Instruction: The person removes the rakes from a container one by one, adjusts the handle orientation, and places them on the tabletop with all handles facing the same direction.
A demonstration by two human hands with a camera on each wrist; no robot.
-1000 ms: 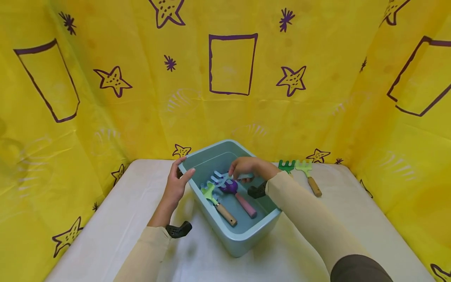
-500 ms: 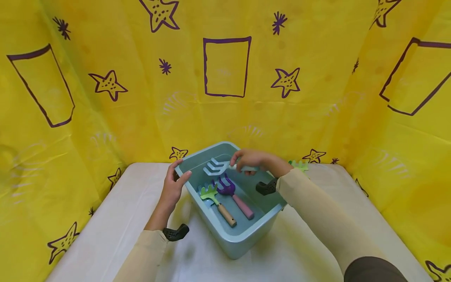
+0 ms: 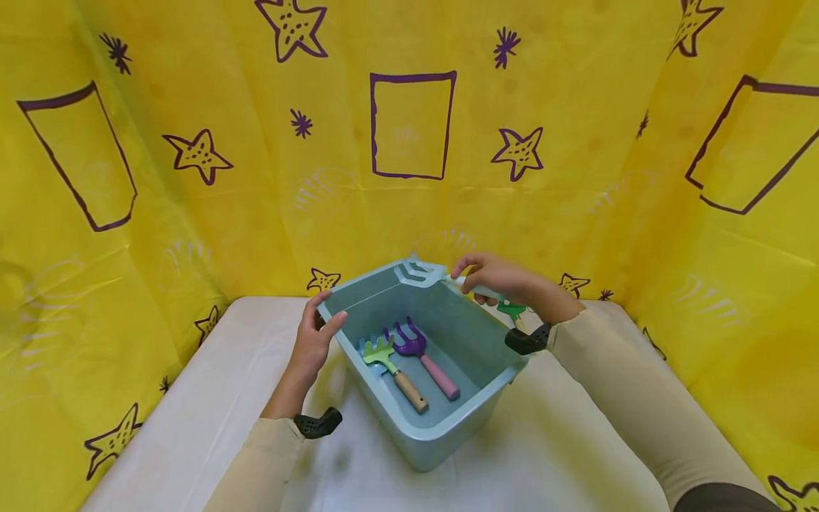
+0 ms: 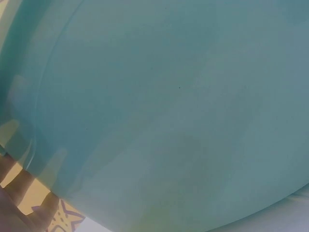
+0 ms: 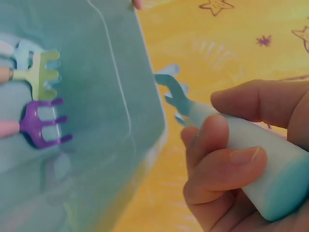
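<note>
My left hand (image 3: 313, 348) grips the far left rim of a blue-green plastic tub (image 3: 441, 431), its thumb over the edge. In the left wrist view the tub's wall fills most of the picture. Held by its pale handle, a light blue hand rake (image 3: 422, 275) is in my right hand (image 3: 499, 279), tines over the tub's far right rim. Inside the tub lie a light green hand rake (image 3: 382, 351) with a wooden handle and a purple hand rake (image 3: 412, 345) with a pink handle. Another light blue tool (image 5: 23, 54) is partly hidden under the green one.
On the white-covered table (image 3: 269, 320), a dark green hand rake (image 3: 512, 311) lies right of the tub, partly behind my right wrist. Yellow cloth walls (image 3: 409, 213) printed with starfish enclose the back and sides.
My right hand has lifted the light blue hand rake from inside the tub and carried it up and right to the far right rim. The left hand stays on the rim.
</note>
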